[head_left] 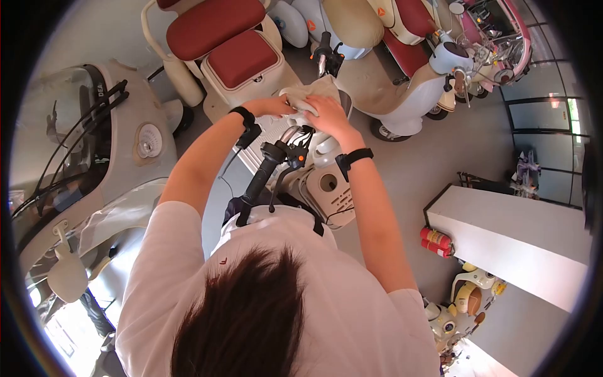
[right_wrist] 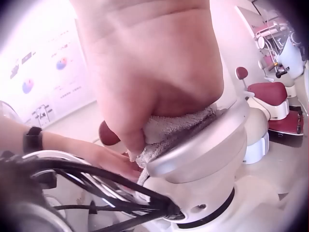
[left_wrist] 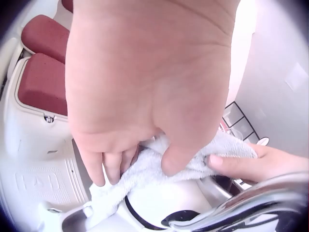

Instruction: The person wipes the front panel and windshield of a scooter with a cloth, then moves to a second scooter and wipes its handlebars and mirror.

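A light towel-like cloth (head_left: 323, 86) (left_wrist: 140, 169) (right_wrist: 174, 128) lies bunched over the top of a cream scooter's front part (right_wrist: 205, 150), just beyond the handlebar (head_left: 260, 179). My left hand (head_left: 274, 107) (left_wrist: 149, 82) (right_wrist: 113, 161) grips one side of it, fingers bent down and thumb on the fabric. On the other side my right hand (head_left: 328, 114) (left_wrist: 265, 164) (right_wrist: 159, 72) holds the cloth with its thumb over the edge, pressing it against the rim in the right wrist view. Some fingertips are hidden by the hands and cloth.
Chrome tubing (left_wrist: 251, 193) and black cables (right_wrist: 106, 181) run close below the hands. Red-seated scooters (head_left: 242, 58) stand beyond, with a grey one (head_left: 402, 94) at right. A windshielded vehicle (head_left: 135, 141) is at left; fire extinguishers (head_left: 436, 242) stand by a white block (head_left: 502, 232).
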{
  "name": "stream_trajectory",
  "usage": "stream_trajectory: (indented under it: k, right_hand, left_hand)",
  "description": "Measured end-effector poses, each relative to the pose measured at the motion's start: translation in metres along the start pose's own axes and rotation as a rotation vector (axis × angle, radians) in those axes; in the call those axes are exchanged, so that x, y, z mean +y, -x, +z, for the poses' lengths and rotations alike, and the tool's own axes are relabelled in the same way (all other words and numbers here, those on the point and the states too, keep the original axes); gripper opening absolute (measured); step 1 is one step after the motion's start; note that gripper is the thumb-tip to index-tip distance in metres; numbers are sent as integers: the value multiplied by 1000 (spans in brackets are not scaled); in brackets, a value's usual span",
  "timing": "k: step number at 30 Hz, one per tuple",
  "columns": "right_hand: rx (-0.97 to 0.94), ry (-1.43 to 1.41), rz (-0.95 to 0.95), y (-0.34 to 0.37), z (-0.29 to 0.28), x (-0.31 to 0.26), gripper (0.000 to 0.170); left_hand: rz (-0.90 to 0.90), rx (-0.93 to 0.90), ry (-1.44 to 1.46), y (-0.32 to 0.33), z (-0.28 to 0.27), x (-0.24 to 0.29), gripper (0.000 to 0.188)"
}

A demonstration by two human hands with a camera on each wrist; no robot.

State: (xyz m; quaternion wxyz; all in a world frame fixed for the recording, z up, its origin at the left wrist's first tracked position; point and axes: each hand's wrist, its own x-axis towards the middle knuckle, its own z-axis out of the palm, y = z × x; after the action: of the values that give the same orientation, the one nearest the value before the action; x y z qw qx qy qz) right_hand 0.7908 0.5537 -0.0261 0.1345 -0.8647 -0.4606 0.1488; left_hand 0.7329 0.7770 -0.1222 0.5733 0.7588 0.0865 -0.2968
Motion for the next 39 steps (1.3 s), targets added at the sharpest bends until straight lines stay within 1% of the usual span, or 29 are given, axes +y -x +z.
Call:
stream_trajectory:
  k: [1,2,3,5,6,7,8,9,10,11,12,14,15,17,18,19,21,24,25,27,28,30,31,33,34,35,37,38,39]
  right_hand:
    - [-7,12,-6,-6,0,3,52]
    - [32,20,34,-12,2,5,50]
    - [72,26,75,-18,2,6,48]
    - [74,30,100,-25,4,8,48]
    - [80,53,106,-27,10,12,48]
    - [86,76,116,-27,15,15,48]
    - [88,80,126,-25,19,17,48]
    - [117,117,112,-20,23,17,49]
    - [146,154,99,-15,25,15,50]
    - [149,160,110,-9,25,13,50]
    - [164,140,99,-2,26,10,51]
    - [184,101,81,11,29,2,51]
    - [182,101,86,19,27,-8,51]
    - [206,28,50,33,21,-29,47]
    - [201,24,56,35,25,-30,47]
    - [236,15,34,36,29,-30,48]
    - [273,2,22,37,35,-30,49]
    - [289,-48,38,28,35,-23,48]
    - [302,-64,47,23,37,-19,48]
    - [315,-82,59,12,38,-11,47]
    - [294,-72,85,6,38,-8,47]
    - [277,-70,121,-1,38,-7,47]
    - [302,-35,135,-3,37,-9,48]
    - [327,-2,158,4,32,-14,49]
    - [361,-41,190,8,26,-16,49]
    - [396,-81,221,12,22,-17,50]
    - [435,-112,240,29,18,-18,48]
    - [426,-130,250,38,17,-18,49]
    - [417,-148,259,46,15,-20,51]
  left_hand:
    - [-32,50,13,-7,4,-4,79]
    - [55,68,111,-12,10,-9,81]
    - [61,74,121,-17,11,-10,81]
    - [2,82,328,-30,13,-6,80]
    - [8,80,331,-6,12,17,80]
    - [28,91,245,47,8,61,78]
    - [48,99,156,77,6,87,76]
    - [55,88,153,53,6,68,76]
    - [105,39,177,13,5,36,75]
    - [154,-8,202,-10,5,19,75]
    - [159,-17,200,-9,6,20,75]
    - [65,1,327,-5,10,17,66]
    - [63,-5,328,5,4,13,66]
    - [505,-257,-248,31,-14,5,51]
    - [575,-160,-627,23,-7,-3,38]
    - [573,-168,-624,36,-1,8,38]
    - [282,-69,128,64,13,28,37]
    - [191,-113,280,61,10,34,44]
    - [192,-119,278,54,9,30,44]
    - [359,-125,174,29,8,12,50]
    - [357,-130,172,9,11,6,50]
    - [-33,-147,554,-30,16,4,54]
    - [-39,-154,547,-33,16,12,54]
    - [119,-70,331,-39,15,27,53]
    - [383,-25,234,-99,26,-6,53]
    - [382,-29,227,-135,37,-27,53]
    - [402,340,-385,-133,47,-19,47]
    - [403,334,-394,-121,46,-30,47]
    - [533,222,-780,-78,44,0,44]
